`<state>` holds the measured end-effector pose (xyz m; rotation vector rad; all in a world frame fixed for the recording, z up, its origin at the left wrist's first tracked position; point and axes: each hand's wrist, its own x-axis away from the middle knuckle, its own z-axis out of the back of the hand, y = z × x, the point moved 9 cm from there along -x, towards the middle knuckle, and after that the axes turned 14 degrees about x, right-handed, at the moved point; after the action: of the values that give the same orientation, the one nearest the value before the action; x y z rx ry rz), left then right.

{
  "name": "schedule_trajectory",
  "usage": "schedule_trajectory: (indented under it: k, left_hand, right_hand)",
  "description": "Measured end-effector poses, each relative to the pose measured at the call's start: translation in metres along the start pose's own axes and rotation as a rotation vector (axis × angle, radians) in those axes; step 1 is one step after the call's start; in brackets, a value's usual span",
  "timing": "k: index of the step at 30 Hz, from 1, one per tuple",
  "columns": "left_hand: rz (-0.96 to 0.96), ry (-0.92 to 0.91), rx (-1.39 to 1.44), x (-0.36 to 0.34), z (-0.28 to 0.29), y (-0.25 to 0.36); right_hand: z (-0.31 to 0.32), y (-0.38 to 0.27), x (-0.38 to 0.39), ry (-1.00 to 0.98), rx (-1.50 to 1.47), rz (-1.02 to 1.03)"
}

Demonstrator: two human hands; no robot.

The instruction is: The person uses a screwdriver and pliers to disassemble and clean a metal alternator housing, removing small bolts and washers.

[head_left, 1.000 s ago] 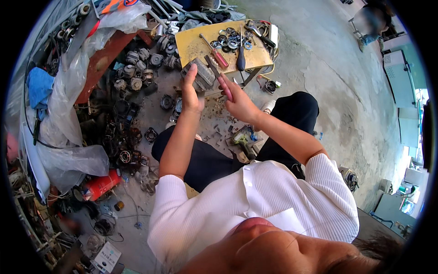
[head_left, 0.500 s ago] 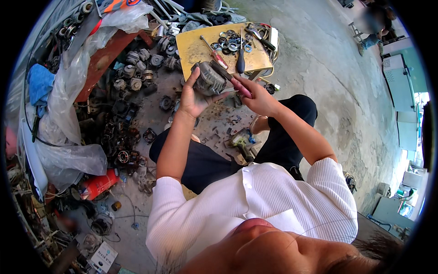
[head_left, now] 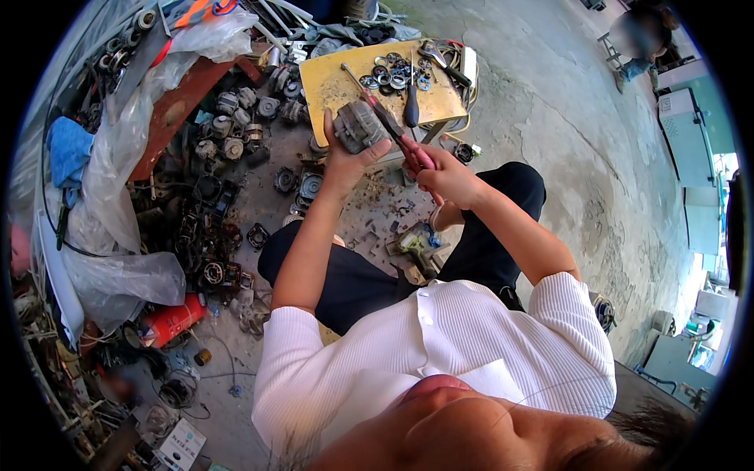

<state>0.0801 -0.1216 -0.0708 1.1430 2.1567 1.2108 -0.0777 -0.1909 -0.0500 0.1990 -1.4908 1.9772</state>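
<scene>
My left hand (head_left: 351, 165) is closed round a grimy grey metal housing (head_left: 357, 125), held up at the near edge of the yellow table (head_left: 318, 74). My right hand (head_left: 452, 177) grips a pink-handled tool (head_left: 420, 151) with a long dark blade, which lies along the housing's right side. A second pink length hangs below these fingers; I cannot tell whether it is part of that tool. On the table are several metal rings (head_left: 385, 77), a dark-handled screwdriver (head_left: 411, 106) and another hand tool (head_left: 448, 67).
Piled motor parts (head_left: 224, 125), clear plastic sheeting (head_left: 118, 212) and a red cylinder (head_left: 169, 320) lie left. A green power tool (head_left: 420, 251) rests between my legs. A person (head_left: 636, 47) is at the upper right, above grey cabinets (head_left: 683, 133).
The housing has turned in my left hand, whose fingers now sit higher round it. My right hand and tool have moved right and down from a second ago, and a second pink length now shows.
</scene>
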Motion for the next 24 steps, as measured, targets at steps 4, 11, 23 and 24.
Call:
schedule_trajectory:
  k: [4, 11, 23, 24]
  left_hand:
    - [-0.034, -0.073, 0.066, -0.003, 0.001, 0.0]
    - [0.482, -0.052, 0.502, 0.014, -0.004, -0.022]
    - [0.315, -0.01, 0.356, 0.007, 0.02, -0.029]
    - [0.274, 0.006, 0.278, 0.006, 0.024, -0.029]
  right_hand:
    - [-0.002, -0.017, 0.005, 0.167, 0.195, 0.227]
    - [0.001, -0.029, 0.008, 0.493, 0.827, 0.326]
    - [-0.007, -0.014, 0.003, 0.243, 0.448, 0.283]
    - [-0.01, -0.011, 0.002, 0.207, 0.382, 0.264]
